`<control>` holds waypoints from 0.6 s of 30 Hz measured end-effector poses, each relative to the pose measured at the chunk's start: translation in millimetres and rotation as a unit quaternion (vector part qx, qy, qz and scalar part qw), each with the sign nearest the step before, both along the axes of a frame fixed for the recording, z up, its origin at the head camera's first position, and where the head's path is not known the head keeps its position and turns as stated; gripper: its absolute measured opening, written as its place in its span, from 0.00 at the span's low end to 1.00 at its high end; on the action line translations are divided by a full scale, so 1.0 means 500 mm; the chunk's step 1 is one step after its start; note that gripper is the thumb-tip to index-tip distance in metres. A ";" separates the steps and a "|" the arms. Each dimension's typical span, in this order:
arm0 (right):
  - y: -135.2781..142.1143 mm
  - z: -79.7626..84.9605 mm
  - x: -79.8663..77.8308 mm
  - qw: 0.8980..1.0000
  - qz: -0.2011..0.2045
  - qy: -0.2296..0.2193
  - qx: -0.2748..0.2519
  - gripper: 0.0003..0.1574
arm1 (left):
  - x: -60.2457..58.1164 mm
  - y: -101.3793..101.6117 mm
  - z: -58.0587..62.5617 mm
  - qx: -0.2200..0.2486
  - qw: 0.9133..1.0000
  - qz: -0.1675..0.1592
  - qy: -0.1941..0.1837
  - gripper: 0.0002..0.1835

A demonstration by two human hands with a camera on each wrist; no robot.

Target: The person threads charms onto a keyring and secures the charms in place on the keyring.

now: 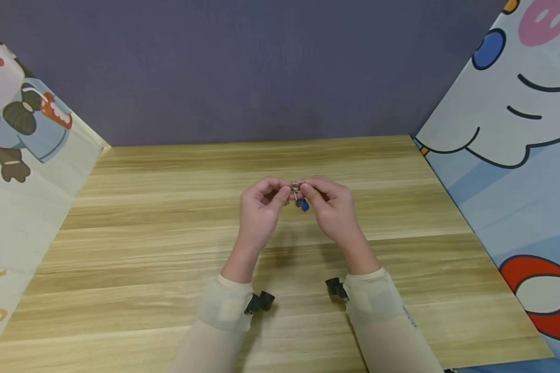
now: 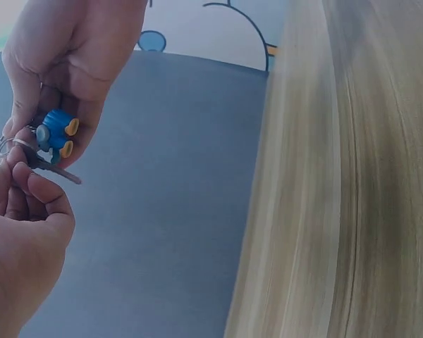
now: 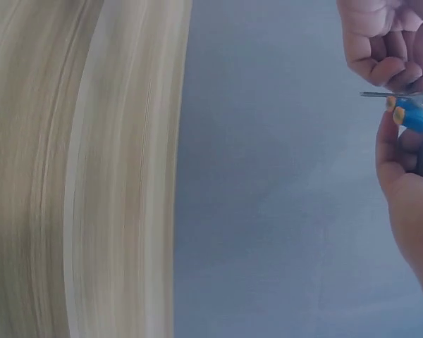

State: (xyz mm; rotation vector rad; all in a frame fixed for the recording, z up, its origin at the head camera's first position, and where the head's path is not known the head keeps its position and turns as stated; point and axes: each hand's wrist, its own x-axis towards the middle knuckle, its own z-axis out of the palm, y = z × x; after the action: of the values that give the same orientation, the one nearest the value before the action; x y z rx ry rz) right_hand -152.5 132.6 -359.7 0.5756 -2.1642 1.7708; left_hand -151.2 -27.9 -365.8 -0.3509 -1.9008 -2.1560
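Observation:
Both hands meet over the middle of the table, pinching a metal key ring [image 1: 296, 183] between thumbs and fingertips. My left hand [image 1: 261, 210] grips it from the left, my right hand [image 1: 332, 210] from the right. From the ring hang a key [image 2: 62, 172] and a small blue figure charm [image 2: 55, 130] with orange-yellow feet. In the left wrist view the key's blade points away from the fingers, with the charm just above it. Fingertips hide part of the ring. The right wrist view shows the charm [image 3: 412, 115] close against the key blade [image 3: 381, 94].
Below the hands lies a wood-grain table [image 1: 144, 248]. A plain grey-blue panel [image 1: 261, 72] rises at its back edge. Cartoon-printed walls [image 1: 499, 202] flank both sides. Small black cameras [image 1: 260, 302] are strapped to the wrists.

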 end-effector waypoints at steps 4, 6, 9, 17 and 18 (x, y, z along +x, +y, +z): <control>-0.002 -0.002 0.001 1.000 0.003 -0.005 -0.021 0.10 | 0.002 0.000 -0.001 -0.004 1.000 -0.001 -0.002 0.03; -0.002 -0.003 0.000 1.000 0.002 0.003 -0.018 0.10 | 0.003 -0.003 -0.003 -0.025 1.000 0.000 0.003 0.04; 0.002 -0.004 0.000 0.999 -0.009 0.040 0.025 0.09 | 0.002 -0.013 -0.008 -0.087 0.995 0.011 0.040 0.05; 0.011 -0.004 -0.007 0.975 -0.043 0.162 0.146 0.06 | -0.010 -0.041 -0.018 -0.212 0.955 0.043 0.204 0.04; 0.012 -0.004 -0.008 0.972 -0.044 0.169 0.155 0.06 | -0.010 -0.042 -0.018 -0.219 0.951 0.042 0.212 0.04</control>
State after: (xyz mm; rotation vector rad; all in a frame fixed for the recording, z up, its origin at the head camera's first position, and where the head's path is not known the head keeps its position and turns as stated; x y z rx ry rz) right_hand -156.4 138.5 -361.5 0.7757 -2.1913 1.1917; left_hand -156.3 -49.2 -375.0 -0.7342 -2.0609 -1.4348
